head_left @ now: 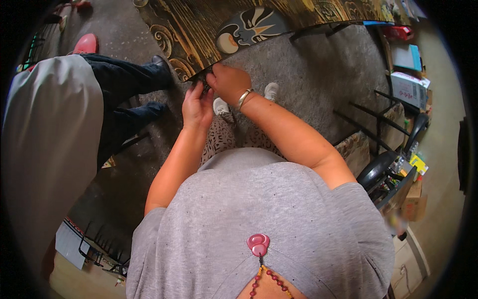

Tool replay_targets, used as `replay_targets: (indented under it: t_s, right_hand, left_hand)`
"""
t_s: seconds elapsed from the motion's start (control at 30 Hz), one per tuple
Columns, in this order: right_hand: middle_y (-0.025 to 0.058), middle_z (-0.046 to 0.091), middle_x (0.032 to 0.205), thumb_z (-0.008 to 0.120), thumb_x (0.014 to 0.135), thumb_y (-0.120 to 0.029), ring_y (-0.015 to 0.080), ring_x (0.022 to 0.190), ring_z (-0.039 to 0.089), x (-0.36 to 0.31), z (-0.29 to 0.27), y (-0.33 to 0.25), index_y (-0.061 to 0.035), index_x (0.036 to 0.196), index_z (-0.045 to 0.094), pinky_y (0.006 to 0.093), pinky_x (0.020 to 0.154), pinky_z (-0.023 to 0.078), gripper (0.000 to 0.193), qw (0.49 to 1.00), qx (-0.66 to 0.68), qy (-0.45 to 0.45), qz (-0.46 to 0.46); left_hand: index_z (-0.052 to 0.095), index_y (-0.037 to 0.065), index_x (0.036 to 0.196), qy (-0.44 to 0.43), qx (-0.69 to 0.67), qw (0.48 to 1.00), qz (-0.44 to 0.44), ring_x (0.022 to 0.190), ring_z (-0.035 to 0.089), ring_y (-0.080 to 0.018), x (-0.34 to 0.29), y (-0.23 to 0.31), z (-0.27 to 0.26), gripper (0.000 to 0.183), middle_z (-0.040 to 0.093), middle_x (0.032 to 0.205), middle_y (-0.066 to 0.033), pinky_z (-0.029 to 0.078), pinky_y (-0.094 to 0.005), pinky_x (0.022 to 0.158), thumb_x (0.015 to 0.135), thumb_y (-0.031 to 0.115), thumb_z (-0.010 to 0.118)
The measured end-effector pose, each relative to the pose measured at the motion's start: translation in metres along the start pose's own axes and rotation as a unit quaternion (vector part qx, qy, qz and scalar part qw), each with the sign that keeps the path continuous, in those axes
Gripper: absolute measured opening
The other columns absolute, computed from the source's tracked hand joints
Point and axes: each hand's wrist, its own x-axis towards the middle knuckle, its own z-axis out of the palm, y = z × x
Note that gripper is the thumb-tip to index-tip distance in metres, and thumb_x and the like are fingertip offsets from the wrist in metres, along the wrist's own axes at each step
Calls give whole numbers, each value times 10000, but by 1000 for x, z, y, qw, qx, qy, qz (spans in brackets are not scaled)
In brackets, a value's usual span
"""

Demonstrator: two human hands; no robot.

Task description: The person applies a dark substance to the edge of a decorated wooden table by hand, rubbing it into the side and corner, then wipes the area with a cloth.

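Note:
My left hand (198, 108) and my right hand (230, 83) meet just under the near left corner of a wood-print table (191, 37). Between the fingertips is a small dark thing (204, 82), mostly covered, whose kind I cannot make out. The left fingers point up and pinch at it from below, while the right hand closes over it from the right side. A silver bangle (243, 98) circles my right wrist. On the tabletop, close to my hands, is a painted mask design (255, 29) in black, white and blue.
Another person in a light grey top (52, 104) and dark trousers stands close on my left. To the right are a dark metal-legged stool (396, 119), a black chair (381, 169) and stacked boxes (409, 90). Grey concrete floor (318, 70) lies beneath the table.

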Motion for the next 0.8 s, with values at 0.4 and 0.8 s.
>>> replay_targets:
  t_s: [0.4, 0.8]
  right_hand:
    - [196, 586, 757, 438, 825, -306, 401, 700, 546, -2, -27, 12, -41, 791, 514, 494, 621, 423, 278, 992, 33, 32, 120]
    - [166, 562, 933, 489, 779, -226, 343, 859, 566, 1, -25, 5, -71, 815, 576, 428, 701, 467, 181, 988, -75, -120, 56]
  left_hand:
    - [521, 22, 1014, -34, 16, 999, -20, 854, 535, -159, -8, -9, 44, 200, 561, 965, -56, 475, -276, 685, 826, 83, 549]
    - [468, -5, 1046, 39, 11, 999, -17, 961, 476, -238, -6, -5, 37, 209, 480, 1046, -110, 450, -354, 814, 842, 30, 495]
